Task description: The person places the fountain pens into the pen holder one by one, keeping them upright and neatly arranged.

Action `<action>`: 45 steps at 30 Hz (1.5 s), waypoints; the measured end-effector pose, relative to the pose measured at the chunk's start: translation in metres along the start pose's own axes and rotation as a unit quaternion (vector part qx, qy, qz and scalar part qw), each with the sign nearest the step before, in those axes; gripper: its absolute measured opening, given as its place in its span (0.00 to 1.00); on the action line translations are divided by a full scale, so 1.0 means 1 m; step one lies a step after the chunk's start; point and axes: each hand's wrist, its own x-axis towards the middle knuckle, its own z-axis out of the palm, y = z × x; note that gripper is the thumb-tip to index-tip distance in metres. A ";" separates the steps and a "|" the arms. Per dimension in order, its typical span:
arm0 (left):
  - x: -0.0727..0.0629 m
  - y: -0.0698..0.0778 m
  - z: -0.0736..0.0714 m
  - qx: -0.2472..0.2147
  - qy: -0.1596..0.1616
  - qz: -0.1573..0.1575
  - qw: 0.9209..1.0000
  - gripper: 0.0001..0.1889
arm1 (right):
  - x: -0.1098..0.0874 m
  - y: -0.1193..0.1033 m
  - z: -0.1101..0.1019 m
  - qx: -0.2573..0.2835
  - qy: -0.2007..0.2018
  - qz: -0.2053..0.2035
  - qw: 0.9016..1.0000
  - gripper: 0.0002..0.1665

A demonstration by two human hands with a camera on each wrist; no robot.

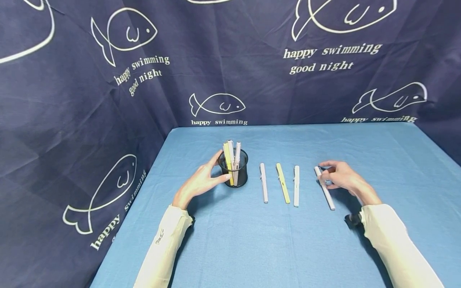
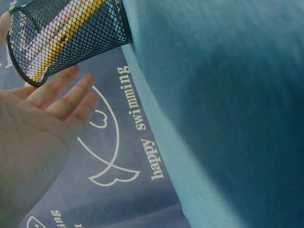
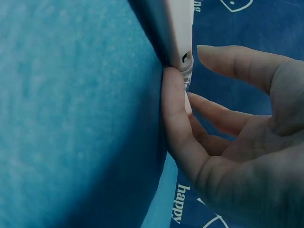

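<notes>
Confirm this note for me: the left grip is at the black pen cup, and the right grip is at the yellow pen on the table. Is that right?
Not quite: the head view shows the right grip at a pale pen, the rightmost on the table, not the yellow pen. The left grip is at the black pen cup, as you say.

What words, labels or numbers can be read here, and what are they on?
"happy swimming": on the dark blue backdrop cloth, repeated several times.
"good night": on the same cloth, below some of those lines.
Small dark mark on the left sleeve: too small to read.
Pens and mesh cup: no readable text.
</notes>
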 end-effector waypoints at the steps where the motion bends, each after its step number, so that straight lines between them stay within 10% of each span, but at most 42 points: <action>1: 0.000 0.000 0.000 0.000 -0.001 0.000 1.000 0.51 | 0.000 0.000 0.000 -0.002 -0.001 -0.001 1.000 0.38; 26: 0.001 -0.002 0.001 0.002 0.000 0.013 1.000 0.51 | 0.002 0.002 -0.002 -0.018 -0.012 0.005 1.000 0.33; 45: 0.000 -0.001 0.001 -0.009 0.001 0.017 1.000 0.49 | -0.001 0.003 -0.002 0.065 0.014 -0.030 0.997 0.35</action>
